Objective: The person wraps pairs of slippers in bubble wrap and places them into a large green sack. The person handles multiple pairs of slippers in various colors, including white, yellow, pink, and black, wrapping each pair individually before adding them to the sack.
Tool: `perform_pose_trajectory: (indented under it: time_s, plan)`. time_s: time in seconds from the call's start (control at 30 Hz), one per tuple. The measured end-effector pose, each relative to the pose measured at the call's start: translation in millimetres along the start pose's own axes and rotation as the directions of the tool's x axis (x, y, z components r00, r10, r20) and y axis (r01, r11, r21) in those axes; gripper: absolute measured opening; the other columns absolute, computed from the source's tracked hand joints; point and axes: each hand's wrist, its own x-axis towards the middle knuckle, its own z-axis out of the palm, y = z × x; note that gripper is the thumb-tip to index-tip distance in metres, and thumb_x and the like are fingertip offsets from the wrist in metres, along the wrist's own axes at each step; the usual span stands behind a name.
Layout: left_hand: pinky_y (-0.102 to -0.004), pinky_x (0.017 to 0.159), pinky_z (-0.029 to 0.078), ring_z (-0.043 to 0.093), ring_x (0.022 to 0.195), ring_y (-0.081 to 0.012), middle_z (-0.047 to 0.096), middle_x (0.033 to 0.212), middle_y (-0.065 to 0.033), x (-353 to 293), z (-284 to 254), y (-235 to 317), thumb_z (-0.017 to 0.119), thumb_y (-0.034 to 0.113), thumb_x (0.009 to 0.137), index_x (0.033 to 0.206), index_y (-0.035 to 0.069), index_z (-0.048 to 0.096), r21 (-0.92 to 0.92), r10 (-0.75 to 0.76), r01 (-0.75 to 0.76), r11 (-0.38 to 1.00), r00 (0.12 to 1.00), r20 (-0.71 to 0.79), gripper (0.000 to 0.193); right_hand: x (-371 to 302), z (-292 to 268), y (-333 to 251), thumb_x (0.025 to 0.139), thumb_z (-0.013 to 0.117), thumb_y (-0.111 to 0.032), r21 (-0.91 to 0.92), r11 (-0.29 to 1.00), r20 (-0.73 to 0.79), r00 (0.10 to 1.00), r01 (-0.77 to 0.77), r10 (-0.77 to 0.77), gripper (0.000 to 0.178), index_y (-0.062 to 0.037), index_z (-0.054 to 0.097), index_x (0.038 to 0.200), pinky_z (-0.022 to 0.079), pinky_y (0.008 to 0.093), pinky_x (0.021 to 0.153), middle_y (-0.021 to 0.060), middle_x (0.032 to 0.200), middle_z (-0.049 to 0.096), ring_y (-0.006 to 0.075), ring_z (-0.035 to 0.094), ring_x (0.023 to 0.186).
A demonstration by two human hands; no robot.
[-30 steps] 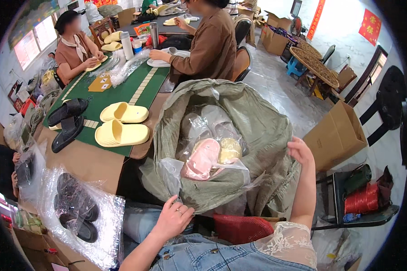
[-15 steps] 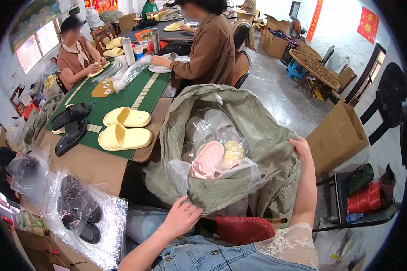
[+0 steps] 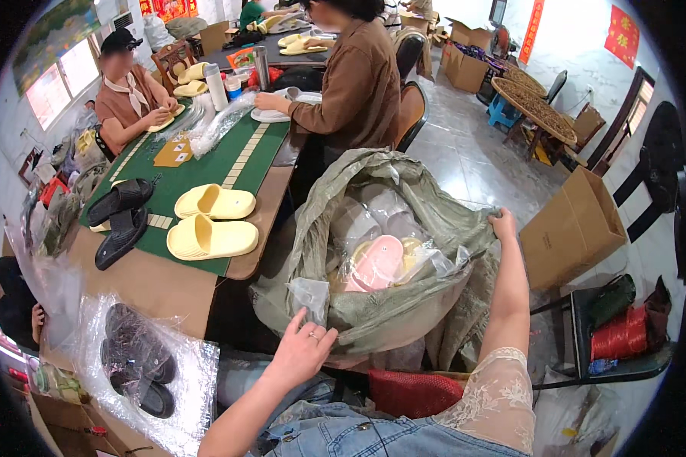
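A large grey-green woven sack (image 3: 404,320) stands in front of me with its mouth wide. Inside, in clear plastic, lie a pink slipper (image 3: 376,264), a pair of grey slippers (image 3: 395,215) and something pale yellow partly covered. My right hand (image 3: 503,224) grips the sack's rim at the right, arm stretched out. My left hand (image 3: 303,349) rests against the near left side of the sack, index finger extended and the other fingers loosely bent, holding nothing that shows.
Yellow slippers (image 3: 212,234) and black slippers (image 3: 122,228) sit on the green-topped table (image 3: 229,164). Bagged dark slippers (image 3: 139,358) lie at my left. A brown carton (image 3: 575,228) and a chair (image 3: 625,365) stand right. Two co-workers handle slippers across the table.
The sack's mouth has shifted slightly right, and its near rim sits differently. My left index finger has straightened. At far left, someone's hand now shows by the plastic.
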Motion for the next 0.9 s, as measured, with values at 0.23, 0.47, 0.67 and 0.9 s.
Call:
perform_pose_trajectory:
  time_s: [0.23, 0.47, 0.67, 0.9]
  plan:
    - [-0.0499, 0.110, 0.038, 0.060, 0.092, -0.0210, 0.059, 0.086, -0.0016, -3.8, 9.3, 14.6, 0.074, 0.022, 0.079, 0.107, 0.013, 0.067, -0.014, 0.046, -0.046, 0.999, 0.999, -0.014, 0.030, 4.7, -6.6, 16.0, 0.076, 0.077, -0.006, 0.296, 0.902, 0.236, 0.939, -0.314, 0.250, 0.019, 0.0003, 0.072, 0.093, 0.051, 0.0363, 0.063, 0.0071, 0.079, 0.070, 0.0183, 0.065, 0.070]
    - [-0.0499, 0.110, 0.038, 0.060, 0.093, -0.0210, 0.060, 0.087, -0.0010, -5.3, 12.3, 15.9, 0.074, 0.022, 0.079, 0.107, 0.013, 0.068, -0.039, 0.065, -0.065, 0.997, 0.998, -0.006, 0.030, -5.9, -19.8, 23.1, 0.080, 0.079, -0.011, 0.365, 0.829, 0.239, 0.904, -0.423, 0.355, 0.017, -0.0007, 0.070, 0.090, 0.041, 0.0373, 0.044, 0.0041, 0.067, 0.062, 0.0188, 0.056, 0.051]
    - [-0.0488, 0.110, 0.038, 0.060, 0.093, -0.0210, 0.061, 0.089, -0.0011, -7.6, 12.3, 18.7, 0.074, 0.022, 0.080, 0.107, 0.013, 0.068, -0.054, 0.045, -0.045, 0.997, 0.999, -0.008, 0.030, 10.8, -18.8, 20.7, 0.083, 0.077, -0.012, 0.115, 0.862, 0.384, 0.823, -0.493, 0.419, 0.016, -0.0011, 0.070, 0.092, 0.041, 0.0409, 0.045, 0.0061, 0.068, 0.061, 0.0203, 0.055, 0.052]
    - [-0.0479, 0.110, 0.038, 0.060, 0.095, -0.0213, 0.062, 0.090, -0.0014, -6.7, 17.1, 20.5, 0.074, 0.021, 0.081, 0.109, 0.012, 0.067, -0.078, 0.000, 0.002, 0.997, 1.000, 0.024, 0.030, 10.0, 42.1, 41.2, 0.087, 0.071, -0.010, 0.373, 0.650, 0.376, 0.748, -0.662, 0.546, 0.015, -0.0009, 0.070, 0.099, 0.050, 0.0431, 0.060, 0.0122, 0.088, 0.068, 0.0234, 0.065, 0.073]
